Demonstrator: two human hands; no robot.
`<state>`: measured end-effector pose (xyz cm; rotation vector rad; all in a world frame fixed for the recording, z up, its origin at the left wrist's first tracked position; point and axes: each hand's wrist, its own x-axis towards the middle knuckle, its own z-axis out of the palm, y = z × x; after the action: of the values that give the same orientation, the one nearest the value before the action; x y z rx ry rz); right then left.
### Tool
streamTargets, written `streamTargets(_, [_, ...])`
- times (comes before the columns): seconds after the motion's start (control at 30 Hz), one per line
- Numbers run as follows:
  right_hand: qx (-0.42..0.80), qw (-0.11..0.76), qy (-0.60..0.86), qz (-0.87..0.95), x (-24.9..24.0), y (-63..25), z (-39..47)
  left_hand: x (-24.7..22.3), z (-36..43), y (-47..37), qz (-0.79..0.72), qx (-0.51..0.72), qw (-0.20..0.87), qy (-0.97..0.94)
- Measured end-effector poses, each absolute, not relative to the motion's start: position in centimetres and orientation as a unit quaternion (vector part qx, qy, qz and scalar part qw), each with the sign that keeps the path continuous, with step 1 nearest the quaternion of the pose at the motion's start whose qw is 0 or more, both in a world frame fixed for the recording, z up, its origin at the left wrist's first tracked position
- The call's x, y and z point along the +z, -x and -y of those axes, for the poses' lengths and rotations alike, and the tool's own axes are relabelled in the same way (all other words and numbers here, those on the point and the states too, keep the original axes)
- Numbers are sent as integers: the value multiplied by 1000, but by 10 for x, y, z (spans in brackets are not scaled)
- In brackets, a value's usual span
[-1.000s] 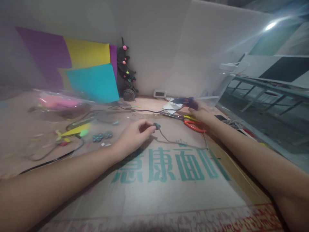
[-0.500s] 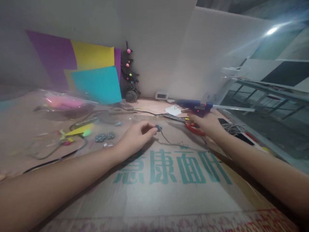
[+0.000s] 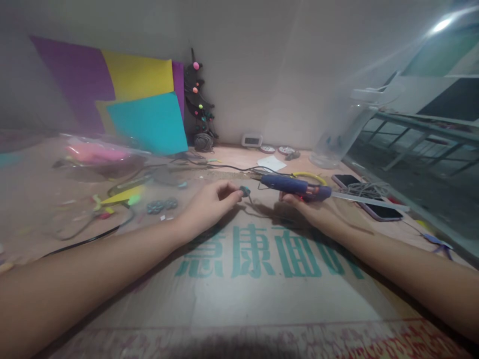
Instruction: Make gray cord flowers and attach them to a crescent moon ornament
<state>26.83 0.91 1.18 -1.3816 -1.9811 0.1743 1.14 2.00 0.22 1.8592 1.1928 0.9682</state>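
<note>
My left hand pinches a small dark grey-teal piece between thumb and fingertips, with a thin wire or stem trailing from it to the right. My right hand is wrapped round the grip of a blue glue gun. The gun's nozzle points left, a short gap from the small piece, and a long clear glue stick sticks out of its rear. A small red light glows near the handle. Both hands are above a cardboard sheet printed with green characters.
Several small teal pieces lie left of my left hand. A yellow-handled tool, two phones and coiled cable are at the right. Behind stand a small clock, a dark decorated tree, a clear container and coloured sheets.
My right hand has brought the glue gun lower and left, towards the small piece. The scissors with red handles no longer show. My left hand keeps its pinch; the view has tilted slightly.
</note>
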Motion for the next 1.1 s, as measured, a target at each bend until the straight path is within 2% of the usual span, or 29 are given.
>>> streamTargets(0.13, [19,314,519,795,16,-267,-6,1,-21,-12,-459,382,354,-720])
streamTargets(0.3, [-17,269,567,778,25,-266,1,1,-21,-13,-456,382,354,-721])
streamTargets(0.67, [-30,274,588,761,17,-269,-1,2,-21,-11,-462,389,343,-720])
streamTargets(0.87, [-27,182,607,773,30,-268,7,2,-21,-12,-464,383,341,-723])
streamTargets(1.1, [-49,212,604,767,32,-265,9,5,-19,-12,-466,376,325,-732])
